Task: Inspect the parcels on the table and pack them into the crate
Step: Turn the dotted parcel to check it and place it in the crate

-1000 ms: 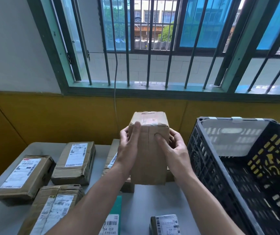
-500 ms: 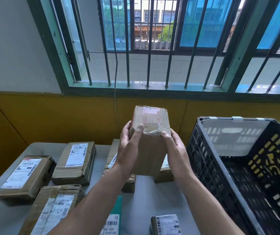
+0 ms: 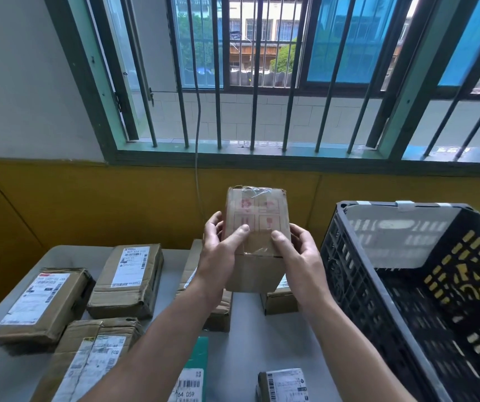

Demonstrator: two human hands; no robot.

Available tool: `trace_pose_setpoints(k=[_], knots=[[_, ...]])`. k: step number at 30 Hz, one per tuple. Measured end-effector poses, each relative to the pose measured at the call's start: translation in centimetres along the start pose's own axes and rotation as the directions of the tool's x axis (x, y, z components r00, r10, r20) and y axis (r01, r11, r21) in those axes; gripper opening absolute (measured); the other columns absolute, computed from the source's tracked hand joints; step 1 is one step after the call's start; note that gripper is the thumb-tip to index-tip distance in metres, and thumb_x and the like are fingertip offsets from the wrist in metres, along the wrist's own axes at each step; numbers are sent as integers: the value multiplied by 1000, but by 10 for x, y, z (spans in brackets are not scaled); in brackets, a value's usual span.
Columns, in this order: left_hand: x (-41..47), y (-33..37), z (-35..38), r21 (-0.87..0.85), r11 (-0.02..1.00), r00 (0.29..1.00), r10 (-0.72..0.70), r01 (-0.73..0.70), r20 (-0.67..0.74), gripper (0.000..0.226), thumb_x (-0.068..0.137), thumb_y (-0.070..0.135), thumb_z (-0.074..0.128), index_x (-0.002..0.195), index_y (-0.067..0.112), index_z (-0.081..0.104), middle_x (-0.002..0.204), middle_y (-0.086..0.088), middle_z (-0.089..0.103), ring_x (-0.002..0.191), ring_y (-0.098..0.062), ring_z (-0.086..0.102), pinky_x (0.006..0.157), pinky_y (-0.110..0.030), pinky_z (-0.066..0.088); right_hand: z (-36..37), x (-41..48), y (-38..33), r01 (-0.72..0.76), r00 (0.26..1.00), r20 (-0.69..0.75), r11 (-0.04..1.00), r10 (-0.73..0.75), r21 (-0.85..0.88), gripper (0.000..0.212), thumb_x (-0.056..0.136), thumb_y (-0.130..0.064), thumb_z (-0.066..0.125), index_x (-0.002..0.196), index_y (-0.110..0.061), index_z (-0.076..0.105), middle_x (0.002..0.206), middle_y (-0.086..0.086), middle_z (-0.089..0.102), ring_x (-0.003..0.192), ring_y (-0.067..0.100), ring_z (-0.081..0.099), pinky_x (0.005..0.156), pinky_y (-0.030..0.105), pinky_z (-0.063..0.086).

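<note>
Head view, down along two bare forearms. Grips the held parcel (image 3: 254,239) in mid-air with both hands: left hand (image 3: 218,253) wrapped round its left edge, thumb flat on the near face; right hand (image 3: 301,256) mirrored on the right edge, thumb likewise on that face. Carries it upright, long axis vertical, well above the table (image 3: 262,340). Reads as the inspecting step, to judge by the printed face turned toward the camera.

Places the crate (image 3: 346,274) just to the right of the right hand, near wall beside the knuckles, open mouth facing up and toward the camera. Makes the right hand the nearer one. Calls, most likely, for a short carry to the right and a lowering past that near wall.

Plain brown corrugated card, box-shaped, with fairly crisp corners; wrinkled clear tape over the top seam, faint red squares printed below it. Black plastic lattice for the crate, stiff-looking, with a pale sheet (image 3: 401,239) against the far wall. Below and left of the left hand, flatter parcels (image 3: 128,280) with white labels, taped, some creased.
</note>
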State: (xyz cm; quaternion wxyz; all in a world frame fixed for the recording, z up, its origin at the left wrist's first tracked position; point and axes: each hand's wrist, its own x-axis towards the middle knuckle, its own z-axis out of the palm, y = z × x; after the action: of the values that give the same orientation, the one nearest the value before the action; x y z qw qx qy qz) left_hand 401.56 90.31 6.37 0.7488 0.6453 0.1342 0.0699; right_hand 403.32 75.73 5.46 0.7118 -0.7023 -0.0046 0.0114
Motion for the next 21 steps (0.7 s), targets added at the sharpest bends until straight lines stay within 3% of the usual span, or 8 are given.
trace_pose_setpoints(k=[2,5,9,12,14,16,18,21], knots=[[0,0,0,14,1000,1000,14,-14,24,63,98,30,63,153,34,33,145,-2,50,124,-19,57,93,-37,57,-2,1,2,8,1000,12,1000,-8,4,45,98,-18,63,141,-20,50,125,0,68,113,14,67,92,31,58],[-1,2,2,2,999,999,40,-40,12,57,96,35,67,145,31,40,143,-6,51,126,-21,57,97,-40,58,-2,-1,3,8,1000,24,1000,-8,11,51,98,-15,60,147,-22,48,125,-2,70,115,15,66,99,41,56],[0,1,1,-7,999,999,36,-36,-17,44,98,31,65,135,31,41,130,-4,60,117,-19,62,77,-29,62,2,-2,2,3,1000,-13,999,-3,36,38,94,-32,70,129,-27,56,125,-1,68,119,16,65,99,42,57],[0,-1,0,-30,999,1000,19,-19,-10,41,98,28,66,131,33,42,123,-1,63,109,-16,65,66,-22,60,1,-1,2,17,999,-37,999,-15,46,37,94,-28,71,127,-26,55,126,1,67,120,18,64,98,42,57],[-1,0,1,-26,999,1000,29,-29,-10,45,97,31,67,133,34,41,127,-1,61,112,-17,64,71,-27,62,1,-1,3,13,1000,-15,997,-12,75,47,96,-21,67,140,-23,49,129,1,66,120,18,64,96,39,58],[-2,2,3,-17,999,999,36,-37,-22,58,93,38,69,143,33,39,136,-3,56,122,-22,60,88,-43,61,0,-1,4,4,1000,26,995,-7,102,51,98,-15,64,145,-25,48,124,0,70,111,15,70,86,34,61],[-2,3,3,6,999,998,36,-36,-52,65,92,40,71,148,33,40,143,-4,48,127,-26,56,95,-52,58,0,-2,3,6,999,35,993,-10,116,45,97,-15,64,140,-26,54,117,-1,73,104,13,73,77,29,62],[-2,5,2,-10,1000,998,26,-26,-55,56,92,36,71,142,33,47,142,-8,51,126,-28,57,96,-54,57,0,-1,2,27,1000,-10,991,-26,131,37,93,-28,71,128,-27,59,119,-3,72,111,13,69,83,30,61]])
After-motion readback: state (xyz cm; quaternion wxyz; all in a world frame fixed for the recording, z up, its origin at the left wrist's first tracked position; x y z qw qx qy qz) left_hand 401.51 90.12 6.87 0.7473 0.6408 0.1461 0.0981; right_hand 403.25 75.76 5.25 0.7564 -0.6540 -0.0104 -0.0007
